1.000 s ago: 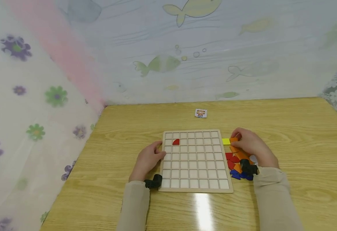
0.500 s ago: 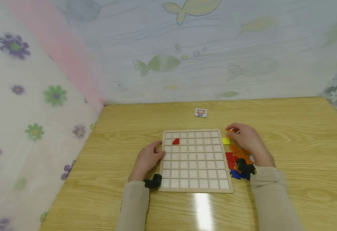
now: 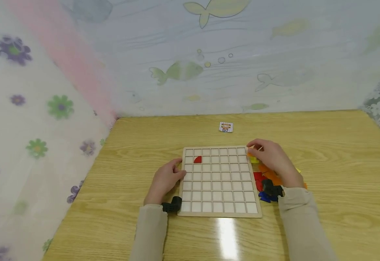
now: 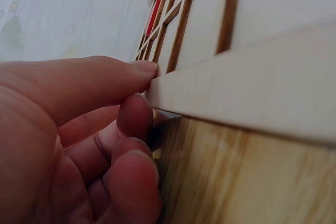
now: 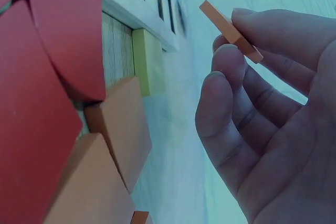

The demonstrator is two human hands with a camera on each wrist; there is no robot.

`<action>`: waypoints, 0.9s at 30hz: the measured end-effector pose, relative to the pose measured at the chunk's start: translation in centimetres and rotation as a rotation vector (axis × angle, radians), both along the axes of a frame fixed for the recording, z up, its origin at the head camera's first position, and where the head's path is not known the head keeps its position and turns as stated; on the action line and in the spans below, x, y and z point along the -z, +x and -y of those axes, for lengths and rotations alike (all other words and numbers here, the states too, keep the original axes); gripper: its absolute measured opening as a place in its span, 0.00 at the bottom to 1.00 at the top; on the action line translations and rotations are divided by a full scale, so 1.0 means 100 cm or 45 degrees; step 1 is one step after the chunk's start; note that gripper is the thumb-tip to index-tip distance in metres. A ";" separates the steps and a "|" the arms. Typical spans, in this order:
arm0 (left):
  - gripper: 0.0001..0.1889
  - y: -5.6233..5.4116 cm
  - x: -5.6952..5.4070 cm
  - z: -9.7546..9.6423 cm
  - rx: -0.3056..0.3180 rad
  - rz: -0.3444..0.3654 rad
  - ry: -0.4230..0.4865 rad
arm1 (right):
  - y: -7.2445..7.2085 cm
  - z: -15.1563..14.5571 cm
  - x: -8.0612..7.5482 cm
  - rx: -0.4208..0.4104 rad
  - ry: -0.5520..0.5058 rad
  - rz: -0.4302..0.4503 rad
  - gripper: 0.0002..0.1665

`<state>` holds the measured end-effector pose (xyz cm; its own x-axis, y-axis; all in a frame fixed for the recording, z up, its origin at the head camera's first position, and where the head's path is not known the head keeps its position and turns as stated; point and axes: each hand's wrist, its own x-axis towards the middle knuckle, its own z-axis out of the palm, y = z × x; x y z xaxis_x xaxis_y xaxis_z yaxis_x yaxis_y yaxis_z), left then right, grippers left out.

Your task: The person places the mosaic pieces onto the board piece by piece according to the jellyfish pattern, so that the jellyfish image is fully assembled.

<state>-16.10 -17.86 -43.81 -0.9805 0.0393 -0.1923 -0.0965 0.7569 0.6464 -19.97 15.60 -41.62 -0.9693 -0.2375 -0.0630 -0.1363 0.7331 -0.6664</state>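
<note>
A wooden grid board lies flat on the table. One red quarter-circle tile sits in its second row, near the left. My left hand grips the board's left edge; in the left wrist view the thumb lies on the rim with the fingers curled beside and below it. My right hand pinches an orange tile between thumb and fingers, raised off the table by the board's upper right corner. Under that hand a yellow tile lies against the board's right edge.
Right of the board lies a loose pile of red tiles, orange tiles and blue tiles, partly hidden by the right hand and wrist camera. A small printed card lies behind the board, before the patterned wall.
My right hand has picked the orange tile off the pile and carried it left and up to the board's upper right corner. The left hand stays on the board's edge.
</note>
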 end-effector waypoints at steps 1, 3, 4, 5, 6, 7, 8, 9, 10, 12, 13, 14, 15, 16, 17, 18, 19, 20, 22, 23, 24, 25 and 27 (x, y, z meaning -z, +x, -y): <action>0.26 0.000 0.000 0.000 -0.001 -0.002 -0.001 | 0.000 -0.001 0.000 0.002 0.004 -0.004 0.18; 0.26 -0.001 0.000 -0.001 -0.002 -0.005 0.000 | -0.002 -0.002 0.000 0.005 0.007 -0.008 0.18; 0.26 -0.001 0.000 -0.001 -0.001 -0.007 0.000 | -0.002 -0.003 0.000 0.006 0.006 -0.012 0.18; 0.26 -0.001 0.000 -0.001 -0.002 -0.009 0.001 | -0.002 -0.003 0.000 0.006 0.007 -0.021 0.18; 0.25 -0.001 0.000 -0.001 0.000 -0.010 0.002 | -0.002 -0.002 0.000 0.005 0.006 -0.030 0.18; 0.25 -0.001 0.000 -0.001 -0.004 -0.009 0.006 | -0.002 -0.002 0.000 0.004 0.004 -0.037 0.18; 0.25 -0.001 0.000 -0.001 -0.004 -0.004 0.008 | -0.002 -0.001 0.000 0.002 -0.003 -0.041 0.17; 0.25 -0.001 0.000 -0.001 -0.006 -0.003 0.007 | -0.002 0.001 0.000 -0.003 -0.010 -0.047 0.17; 0.25 0.000 0.000 -0.001 -0.004 -0.002 0.006 | -0.002 0.002 0.000 -0.009 -0.020 -0.047 0.17; 0.26 0.000 -0.001 -0.001 -0.002 0.000 0.003 | -0.003 0.007 -0.001 -0.031 -0.033 -0.052 0.17; 0.26 0.000 -0.001 0.000 -0.004 0.001 0.002 | -0.003 0.010 -0.001 -0.049 -0.035 -0.055 0.17; 0.26 0.001 -0.001 0.001 -0.006 0.002 -0.002 | -0.003 0.014 -0.001 -0.066 -0.046 -0.051 0.17; 0.26 0.001 -0.001 0.002 -0.010 -0.002 -0.006 | -0.004 0.019 -0.002 -0.085 -0.050 -0.054 0.17; 0.26 0.001 -0.002 0.003 -0.012 -0.002 -0.008 | -0.005 0.023 -0.002 -0.106 -0.051 -0.057 0.16; 0.26 0.001 -0.002 0.004 -0.013 -0.002 -0.008 | -0.006 0.028 -0.003 -0.131 -0.043 -0.069 0.16; 0.26 0.001 -0.002 0.004 -0.014 -0.004 -0.011 | -0.007 0.032 -0.004 -0.157 -0.039 -0.080 0.15; 0.26 0.000 -0.002 0.005 -0.012 -0.005 -0.012 | -0.007 0.036 -0.005 -0.183 -0.032 -0.094 0.15; 0.26 0.000 -0.002 0.004 -0.009 -0.007 -0.013 | -0.008 0.041 -0.006 -0.206 -0.031 -0.102 0.15; 0.26 -0.001 -0.002 0.003 -0.003 -0.006 -0.005 | -0.010 0.049 -0.007 -0.255 -0.019 -0.119 0.15; 0.26 -0.002 -0.001 0.002 0.001 -0.004 0.000 | -0.011 0.053 -0.008 -0.277 -0.009 -0.122 0.15; 0.26 -0.002 -0.001 0.002 0.003 -0.003 0.003 | -0.012 0.057 -0.008 -0.294 -0.006 -0.119 0.15; 0.26 -0.001 -0.001 0.001 0.004 0.001 0.009 | -0.013 0.061 -0.008 -0.305 -0.004 -0.108 0.15; 0.26 0.000 -0.001 0.000 -0.001 0.007 0.017 | -0.014 0.069 -0.007 -0.322 -0.002 -0.088 0.15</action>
